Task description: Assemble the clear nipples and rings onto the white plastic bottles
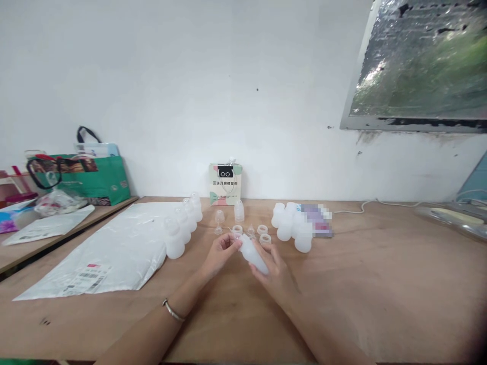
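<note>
The right hand (271, 266) is curled around a white bottle (253, 254), tilted in front of the paper bag (225, 196) and slightly to its right. The left hand (222, 252) has its thumb and fingers drawn close at the bottle's mouth; I cannot tell whether they grip a small part. Just in front of the bag are a clear cap (239, 212), a teat (219, 221) and rings (262, 229). To its left, covered bottles (175, 246) stand in a row; to its right, uncovered bottles (303, 241) stand clustered.
</note>
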{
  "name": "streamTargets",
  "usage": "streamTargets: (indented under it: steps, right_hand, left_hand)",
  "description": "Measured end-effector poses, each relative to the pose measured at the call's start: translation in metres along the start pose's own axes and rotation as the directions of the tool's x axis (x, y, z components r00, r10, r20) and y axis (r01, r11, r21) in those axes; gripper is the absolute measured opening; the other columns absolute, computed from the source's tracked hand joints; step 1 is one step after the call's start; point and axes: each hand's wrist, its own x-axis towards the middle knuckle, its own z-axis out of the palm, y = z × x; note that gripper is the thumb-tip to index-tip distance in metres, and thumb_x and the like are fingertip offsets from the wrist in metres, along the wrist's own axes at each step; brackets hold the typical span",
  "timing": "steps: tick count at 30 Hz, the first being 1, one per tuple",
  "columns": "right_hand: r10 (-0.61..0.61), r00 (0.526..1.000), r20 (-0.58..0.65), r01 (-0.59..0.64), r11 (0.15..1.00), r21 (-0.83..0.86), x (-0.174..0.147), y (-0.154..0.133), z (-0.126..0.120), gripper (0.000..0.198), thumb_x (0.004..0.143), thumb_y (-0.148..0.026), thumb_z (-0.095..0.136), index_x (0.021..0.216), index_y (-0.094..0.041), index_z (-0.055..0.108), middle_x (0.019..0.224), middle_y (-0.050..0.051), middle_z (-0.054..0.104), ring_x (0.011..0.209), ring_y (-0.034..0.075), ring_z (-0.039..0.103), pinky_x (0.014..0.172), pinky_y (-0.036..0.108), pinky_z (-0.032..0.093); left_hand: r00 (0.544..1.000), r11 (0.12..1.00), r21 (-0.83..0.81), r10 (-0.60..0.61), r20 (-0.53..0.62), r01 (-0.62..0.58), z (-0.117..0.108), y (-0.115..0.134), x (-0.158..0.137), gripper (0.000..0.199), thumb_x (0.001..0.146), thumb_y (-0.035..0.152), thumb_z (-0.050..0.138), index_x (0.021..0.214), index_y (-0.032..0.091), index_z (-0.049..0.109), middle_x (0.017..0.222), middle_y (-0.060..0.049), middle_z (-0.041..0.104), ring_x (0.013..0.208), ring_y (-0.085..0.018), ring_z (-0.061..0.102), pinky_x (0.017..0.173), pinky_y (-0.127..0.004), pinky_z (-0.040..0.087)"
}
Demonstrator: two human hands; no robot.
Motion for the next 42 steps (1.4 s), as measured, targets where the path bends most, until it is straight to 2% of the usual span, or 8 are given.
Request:
streamTargets:
  steps: [7, 12, 20, 22, 28, 31, 36, 42]
  right_hand:
    - [0.010, 1.000, 0.023, -0.010, 1.000, -0.023, 0.002, -0.004, -0.005, 0.045, 0.079, -0.025, 0.050, 0.124, -0.023, 0.050, 0.097, 0.011, 0.057, 0.090, 0.023, 0.059, 0.076, 0.036, 0.053]
    - [0.220, 0.973, 0.071, -0.230, 0.948, 0.221, 0.006, -0.008, -0.004, 0.054, 0.071, -0.028, 0.059, 0.124, -0.023, 0.050, 0.099, 0.009, 0.058, 0.088, 0.022, 0.059, 0.077, 0.035, 0.052]
    - [0.418, 0.863, 0.284, -0.458, 0.409, 0.789, 0.023, -0.007, 0.011, 0.049, 0.071, -0.034, 0.062, 0.115, -0.020, 0.049, 0.110, 0.008, 0.059, 0.099, 0.022, 0.057, 0.083, 0.035, 0.047]
    - [0.441, 0.863, 0.247, -0.452, 0.453, 0.768, 0.026, -0.007, 0.015, 0.043, 0.069, -0.034, 0.063, 0.107, -0.019, 0.051, 0.104, 0.008, 0.061, 0.095, 0.022, 0.058, 0.081, 0.035, 0.047]
    - [0.376, 0.927, -0.002, -0.349, 0.862, 0.368, 0.019, -0.006, 0.019, 0.037, 0.069, -0.027, 0.060, 0.104, -0.017, 0.051, 0.099, 0.009, 0.059, 0.091, 0.024, 0.056, 0.077, 0.038, 0.046]
    - [0.289, 0.956, -0.046, -0.273, 0.937, 0.216, 0.014, -0.001, 0.021, 0.036, 0.071, -0.024, 0.057, 0.106, -0.017, 0.052, 0.100, 0.011, 0.057, 0.094, 0.025, 0.055, 0.078, 0.039, 0.046]
    - [0.339, 0.940, -0.049, -0.308, 0.899, 0.312, 0.015, 0.005, 0.023, 0.036, 0.070, -0.029, 0.061, 0.102, -0.018, 0.053, 0.097, 0.010, 0.059, 0.092, 0.024, 0.057, 0.078, 0.037, 0.047]
    - [0.449, 0.891, 0.066, -0.400, 0.709, 0.581, 0.017, 0.001, 0.021, 0.039, 0.071, -0.033, 0.062, 0.104, -0.019, 0.050, 0.104, 0.009, 0.061, 0.095, 0.022, 0.058, 0.081, 0.036, 0.046]
  left_hand:
    - [0.999, 1.000, 0.010, 0.012, -0.035, -0.012, 0.003, 0.000, 0.000, 0.026, 0.071, 0.038, 0.063, 0.069, 0.015, 0.050, 0.068, 0.002, 0.056, 0.065, -0.010, 0.049, 0.064, -0.023, 0.041]
    - [0.999, 0.999, 0.032, 0.040, 0.034, -0.041, 0.004, 0.009, 0.001, 0.019, 0.074, 0.034, 0.060, 0.077, 0.016, 0.057, 0.080, -0.002, 0.060, 0.079, -0.015, 0.053, 0.073, -0.025, 0.042]
    - [0.997, 0.997, 0.076, 0.001, 0.079, -0.007, 0.007, 0.034, 0.011, 0.029, 0.077, 0.040, 0.054, 0.093, 0.017, 0.060, 0.091, -0.005, 0.062, 0.085, -0.017, 0.054, 0.077, -0.028, 0.042]
    - [1.000, 0.994, 0.110, -0.012, 0.009, 0.011, 0.009, 0.034, 0.017, 0.029, 0.075, 0.043, 0.056, 0.085, 0.016, 0.058, 0.082, -0.003, 0.060, 0.077, -0.015, 0.053, 0.070, -0.026, 0.042]
    - [0.966, 0.983, 0.164, -0.036, -0.256, 0.081, 0.021, 0.018, 0.019, 0.034, 0.067, 0.047, 0.062, 0.070, 0.016, 0.050, 0.068, 0.002, 0.053, 0.065, -0.010, 0.048, 0.060, -0.022, 0.037]
    - [0.942, 0.986, 0.142, -0.039, -0.332, 0.090, 0.026, 0.011, 0.017, 0.039, 0.062, 0.049, 0.065, 0.063, 0.016, 0.046, 0.061, 0.004, 0.048, 0.059, -0.009, 0.045, 0.056, -0.022, 0.034]
    - [0.971, 0.997, -0.040, -0.079, -0.225, 0.071, 0.022, 0.008, 0.015, 0.038, 0.064, 0.049, 0.065, 0.071, 0.015, 0.051, 0.074, 0.000, 0.057, 0.069, -0.011, 0.052, 0.064, -0.023, 0.039]
    - [0.986, 0.959, -0.283, -0.077, -0.150, 0.032, 0.015, 0.009, 0.017, 0.028, 0.071, 0.041, 0.062, 0.075, 0.014, 0.053, 0.078, -0.002, 0.060, 0.076, -0.011, 0.055, 0.075, -0.024, 0.041]
